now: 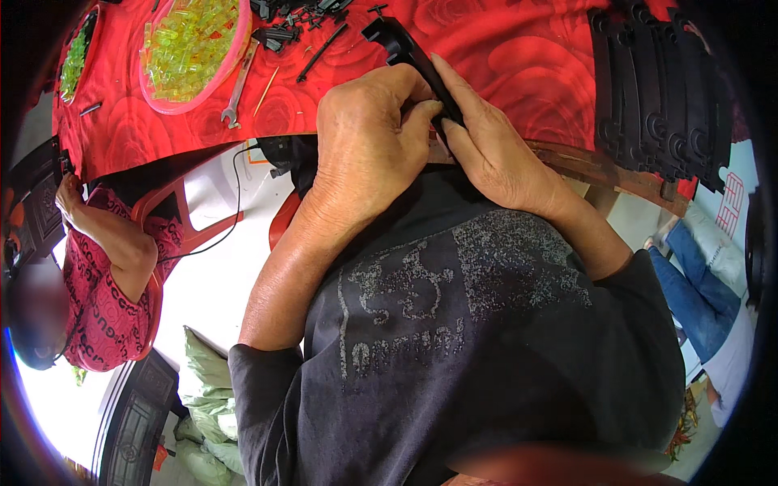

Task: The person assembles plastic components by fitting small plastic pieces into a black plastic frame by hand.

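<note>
Between my hands, over the near edge of the table, is a long black plastic part (399, 45) with a hooked, notched far end. It stands tilted, its far end leaning left. My right hand (504, 162) grips it from the right, fingers stretched along its side and the thumb against its lower stretch. My left hand (366, 134) is closed at its left side, with thumb and forefinger pinched together on it. Whether a small piece sits in that pinch is hidden. Beyond the left hand lie a thin black strip (322, 53) and a pile of small black pieces (278, 37).
A pink-rimmed bowl (243, 47) of yellow-green clear pieces stands left on the red tablecloth (519, 49). Near it lie a wrench (238, 91) and a thin stick (266, 91). Several long black parts (660, 97) are stacked right. A person (113, 275) sits at the left.
</note>
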`<state>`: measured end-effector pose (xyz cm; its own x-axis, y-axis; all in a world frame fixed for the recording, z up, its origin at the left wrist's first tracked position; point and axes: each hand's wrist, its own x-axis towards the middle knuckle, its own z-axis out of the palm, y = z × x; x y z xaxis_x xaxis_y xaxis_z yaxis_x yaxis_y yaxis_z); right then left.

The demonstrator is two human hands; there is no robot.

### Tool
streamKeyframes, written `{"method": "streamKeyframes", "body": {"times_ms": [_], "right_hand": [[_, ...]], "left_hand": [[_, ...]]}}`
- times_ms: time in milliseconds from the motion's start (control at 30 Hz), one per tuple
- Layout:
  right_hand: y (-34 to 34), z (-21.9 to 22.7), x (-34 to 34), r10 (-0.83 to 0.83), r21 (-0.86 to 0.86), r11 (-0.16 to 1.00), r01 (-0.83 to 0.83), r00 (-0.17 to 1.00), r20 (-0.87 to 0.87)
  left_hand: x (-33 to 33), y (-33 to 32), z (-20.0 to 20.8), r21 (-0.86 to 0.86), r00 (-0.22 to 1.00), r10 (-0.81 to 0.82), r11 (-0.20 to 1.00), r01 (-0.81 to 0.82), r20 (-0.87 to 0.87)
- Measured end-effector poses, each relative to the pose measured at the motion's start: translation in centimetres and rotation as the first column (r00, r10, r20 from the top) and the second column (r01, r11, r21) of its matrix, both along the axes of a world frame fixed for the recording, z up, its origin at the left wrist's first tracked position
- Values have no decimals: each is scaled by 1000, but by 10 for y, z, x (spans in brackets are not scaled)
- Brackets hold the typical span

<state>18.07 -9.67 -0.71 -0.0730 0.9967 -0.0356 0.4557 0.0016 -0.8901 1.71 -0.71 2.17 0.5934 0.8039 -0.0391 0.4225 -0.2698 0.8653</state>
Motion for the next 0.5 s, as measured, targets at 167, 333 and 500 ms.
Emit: {"method": "streamKeyframes", "body": {"times_ms": [167,333,500], "right_hand": [[0,7,-6,-79,-10,997,80,996,47],[1,15,-7,-159,-216,964,155,987,-3],[-2,14,-5,-176,-193,966,172,984,-2]], "left_hand": [[4,4,2,65,999,-42,997,43,-9],[4,5,-1,52,998,-56,997,57,-12],[5,4,0,111,997,-64,991,67,-33]]}}
